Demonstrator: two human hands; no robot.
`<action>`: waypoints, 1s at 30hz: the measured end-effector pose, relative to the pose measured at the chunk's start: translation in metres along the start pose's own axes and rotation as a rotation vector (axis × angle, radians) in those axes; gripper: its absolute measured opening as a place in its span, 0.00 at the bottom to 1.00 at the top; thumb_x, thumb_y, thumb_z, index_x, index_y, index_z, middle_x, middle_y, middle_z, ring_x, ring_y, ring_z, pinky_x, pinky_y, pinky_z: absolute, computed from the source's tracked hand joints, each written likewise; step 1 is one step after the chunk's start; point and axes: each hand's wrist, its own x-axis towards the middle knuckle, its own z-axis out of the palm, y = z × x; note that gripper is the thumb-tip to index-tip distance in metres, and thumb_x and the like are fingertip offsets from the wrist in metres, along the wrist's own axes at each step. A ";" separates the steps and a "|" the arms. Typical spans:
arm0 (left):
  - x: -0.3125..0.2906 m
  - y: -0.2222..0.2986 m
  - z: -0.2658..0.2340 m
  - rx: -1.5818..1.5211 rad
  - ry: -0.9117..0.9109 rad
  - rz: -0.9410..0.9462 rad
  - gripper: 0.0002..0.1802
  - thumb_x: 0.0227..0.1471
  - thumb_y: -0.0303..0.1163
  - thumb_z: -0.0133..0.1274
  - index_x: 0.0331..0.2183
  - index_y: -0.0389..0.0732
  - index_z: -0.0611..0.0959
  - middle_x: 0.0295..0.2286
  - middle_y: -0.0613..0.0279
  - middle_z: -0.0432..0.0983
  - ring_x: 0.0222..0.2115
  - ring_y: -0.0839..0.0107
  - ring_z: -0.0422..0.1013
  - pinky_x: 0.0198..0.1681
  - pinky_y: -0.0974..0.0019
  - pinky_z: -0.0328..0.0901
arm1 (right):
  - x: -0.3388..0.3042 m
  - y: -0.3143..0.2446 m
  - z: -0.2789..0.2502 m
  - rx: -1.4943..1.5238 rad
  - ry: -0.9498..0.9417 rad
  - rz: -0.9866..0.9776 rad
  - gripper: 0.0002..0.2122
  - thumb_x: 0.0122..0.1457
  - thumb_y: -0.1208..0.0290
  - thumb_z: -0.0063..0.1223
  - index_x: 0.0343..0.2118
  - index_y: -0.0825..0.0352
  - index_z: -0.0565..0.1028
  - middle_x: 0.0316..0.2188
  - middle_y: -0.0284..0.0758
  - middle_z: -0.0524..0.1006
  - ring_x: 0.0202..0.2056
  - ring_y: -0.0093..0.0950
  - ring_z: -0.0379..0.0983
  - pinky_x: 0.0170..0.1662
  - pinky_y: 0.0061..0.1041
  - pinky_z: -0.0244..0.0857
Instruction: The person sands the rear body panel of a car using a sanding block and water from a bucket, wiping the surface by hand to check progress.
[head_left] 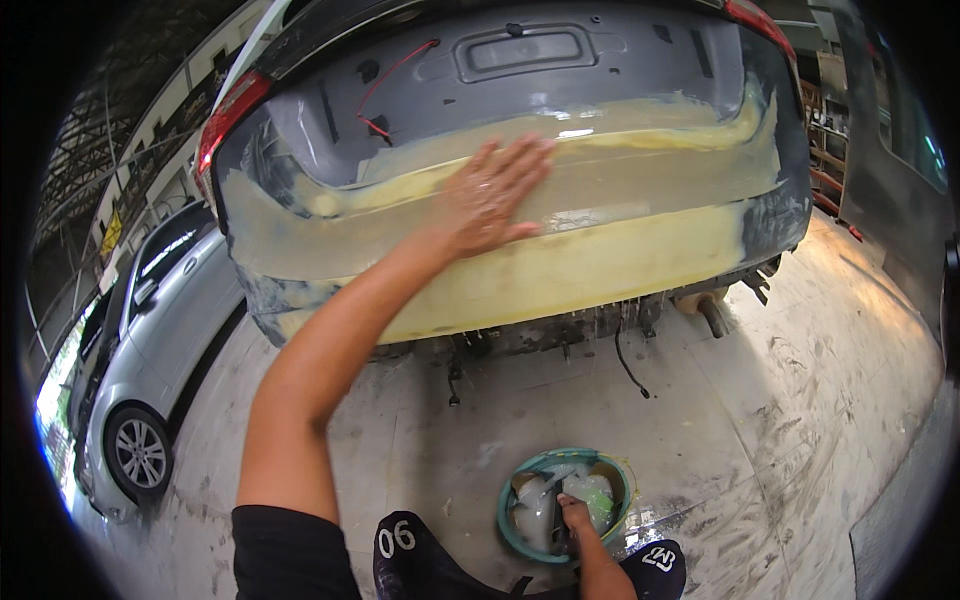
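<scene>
My left hand [493,197] lies flat with fingers stretched out on the wet rear bumper [640,250] of a car. Pale yellow filler covers much of that bumper, with grey and bluish sanded patches toward its ends. Down on the floor in front of me, my right hand [577,514] reaches into a teal bucket [506,505] of cloudy water. Its fingers are closed around a dark, narrow object [559,512] standing partly in the water; its kind is unclear. Something bright green [600,497] shows in the bucket beside that hand.
Water drips from the bumper's lower edge, where a black cable [630,370] hangs. A red wire [395,75] loops from the grey tailgate [420,105]. A silver car [165,300] is parked at left. At right stands a grey panel [890,190]. Dirty marks streak the wet tiled floor [780,430].
</scene>
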 end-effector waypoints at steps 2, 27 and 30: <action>-0.053 -0.024 -0.008 0.047 -0.041 -0.086 0.48 0.50 0.61 0.50 0.63 0.42 0.57 0.66 0.64 0.43 0.67 0.64 0.37 0.68 0.53 0.35 | 0.006 0.005 -0.007 0.033 0.019 -0.008 0.21 0.59 0.53 0.55 0.45 0.67 0.79 0.34 0.40 0.81 0.33 0.31 0.77 0.36 0.31 0.70; -0.291 0.437 0.075 -2.172 -0.749 -1.741 0.53 0.52 0.71 0.39 0.65 0.44 0.50 0.65 0.55 0.45 0.63 0.53 0.51 0.59 0.41 0.51 | -0.033 -0.051 0.016 -0.254 0.008 -0.308 0.21 0.61 0.63 0.50 0.51 0.73 0.73 0.40 0.50 0.79 0.43 0.37 0.77 0.47 0.30 0.67; -0.303 0.457 0.097 -2.225 -0.653 -1.856 0.49 0.52 0.67 0.44 0.63 0.40 0.57 0.60 0.51 0.57 0.58 0.56 0.59 0.57 0.48 0.57 | -0.049 -0.068 0.019 -0.365 -0.073 -0.293 0.25 0.59 0.62 0.52 0.55 0.74 0.69 0.47 0.53 0.75 0.50 0.41 0.74 0.52 0.31 0.65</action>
